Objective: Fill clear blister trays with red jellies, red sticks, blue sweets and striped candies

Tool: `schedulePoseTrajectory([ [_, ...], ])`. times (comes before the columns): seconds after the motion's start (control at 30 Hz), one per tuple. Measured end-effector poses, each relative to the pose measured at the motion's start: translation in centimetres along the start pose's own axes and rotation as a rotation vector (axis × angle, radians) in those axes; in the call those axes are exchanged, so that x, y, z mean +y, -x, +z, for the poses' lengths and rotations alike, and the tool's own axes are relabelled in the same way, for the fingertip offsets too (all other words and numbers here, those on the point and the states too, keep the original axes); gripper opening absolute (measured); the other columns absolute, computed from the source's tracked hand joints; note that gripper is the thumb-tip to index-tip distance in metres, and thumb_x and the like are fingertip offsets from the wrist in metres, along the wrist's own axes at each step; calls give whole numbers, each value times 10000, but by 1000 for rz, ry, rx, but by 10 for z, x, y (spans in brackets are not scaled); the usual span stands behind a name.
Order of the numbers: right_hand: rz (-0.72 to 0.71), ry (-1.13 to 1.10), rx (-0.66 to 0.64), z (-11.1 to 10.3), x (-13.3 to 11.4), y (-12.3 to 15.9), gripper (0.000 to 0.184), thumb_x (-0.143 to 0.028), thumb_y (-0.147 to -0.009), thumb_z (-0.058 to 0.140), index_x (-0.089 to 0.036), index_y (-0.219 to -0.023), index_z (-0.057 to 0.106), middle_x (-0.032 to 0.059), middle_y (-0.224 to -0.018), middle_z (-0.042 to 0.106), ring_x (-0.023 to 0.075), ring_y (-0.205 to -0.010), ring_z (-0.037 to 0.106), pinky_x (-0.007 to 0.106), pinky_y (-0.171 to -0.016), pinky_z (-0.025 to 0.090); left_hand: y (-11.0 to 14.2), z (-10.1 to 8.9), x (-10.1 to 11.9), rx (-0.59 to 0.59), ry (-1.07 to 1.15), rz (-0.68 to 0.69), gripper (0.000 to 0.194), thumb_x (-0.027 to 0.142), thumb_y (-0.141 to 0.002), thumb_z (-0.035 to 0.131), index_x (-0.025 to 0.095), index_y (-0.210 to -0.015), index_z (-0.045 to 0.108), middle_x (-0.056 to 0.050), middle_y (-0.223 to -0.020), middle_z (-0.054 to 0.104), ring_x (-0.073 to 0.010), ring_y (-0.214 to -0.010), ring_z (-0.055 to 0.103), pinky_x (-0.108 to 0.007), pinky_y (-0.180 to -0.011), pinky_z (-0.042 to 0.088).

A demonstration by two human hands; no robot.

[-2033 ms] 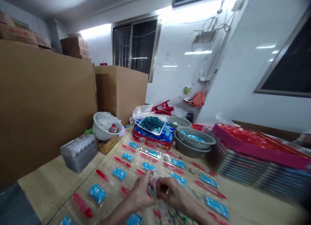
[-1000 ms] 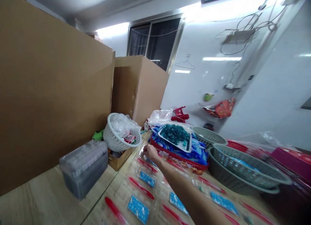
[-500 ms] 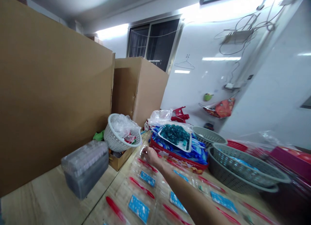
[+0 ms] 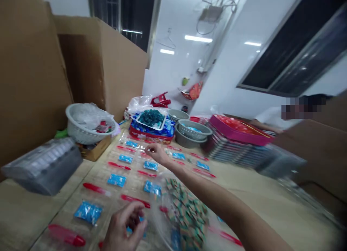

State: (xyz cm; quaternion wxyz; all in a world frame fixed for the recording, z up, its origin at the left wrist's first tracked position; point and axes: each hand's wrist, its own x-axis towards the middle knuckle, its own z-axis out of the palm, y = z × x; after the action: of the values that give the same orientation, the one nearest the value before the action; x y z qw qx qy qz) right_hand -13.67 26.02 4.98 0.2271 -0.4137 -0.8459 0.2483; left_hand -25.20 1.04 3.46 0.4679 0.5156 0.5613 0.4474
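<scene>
Our left hand point(image 4: 123, 227) curls closed by a blue packet point(image 4: 137, 229); our right hand point(image 4: 158, 153) hangs half closed, holding what we cannot tell. The clear bag of small pieces point(image 4: 187, 215) lies near both, probably light, soft and slippery: best taken by its edge.

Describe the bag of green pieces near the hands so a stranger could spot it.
On the pale table, look for rows of blue packets and red sticks. Between the left hand and the right forearm lies a clear bag, the only thing there crammed with small green and tan pieces.
</scene>
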Motion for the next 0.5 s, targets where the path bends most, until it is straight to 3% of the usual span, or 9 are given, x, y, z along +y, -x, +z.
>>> schedulePoseTrajectory([
  [0.1, 24, -137, 13, -35, 14, 78, 160, -152, -736, 530, -132, -723, 688, 19, -660, 659, 115, -599, 560, 191, -550, 404, -16, 18, 11, -17, -102, 57, 213, 255, -750, 528, 165, -917, 627, -53, -809, 661, -159, -719, 623, -227, -624, 484],
  [0.23, 117, 16, -56, -54, 36, 153, 181, -110, -688, 531, -138, -756, 696, 35, -692, 671, 134, -630, 573, 212, -588, 406, -40, 46, 21, -7, -420, 143, 188, 150, -724, 503, 157, -862, 632, -44, -786, 653, -159, -705, 604, -245, -638, 453],
  [0.33, 117, 185, -91, -52, 43, 179, 251, -108, -676, 529, -156, -852, 700, 53, -791, 687, 164, -717, 591, 234, -644, 406, -60, 67, 17, 9, -734, 193, 202, 93, -705, 509, 156, -846, 638, -64, -855, 663, -192, -843, 598, -282, -768, 428],
  [0.5, 31, 297, -182, -41, 32, 195, 247, -103, -649, 509, -160, -821, 676, 71, -867, 678, 186, -804, 588, 236, -689, 391, -80, 97, 11, -155, -1018, 161, 243, 50, -685, 467, 130, -831, 644, -101, -866, 663, -216, -852, 597, -275, -713, 409],
])
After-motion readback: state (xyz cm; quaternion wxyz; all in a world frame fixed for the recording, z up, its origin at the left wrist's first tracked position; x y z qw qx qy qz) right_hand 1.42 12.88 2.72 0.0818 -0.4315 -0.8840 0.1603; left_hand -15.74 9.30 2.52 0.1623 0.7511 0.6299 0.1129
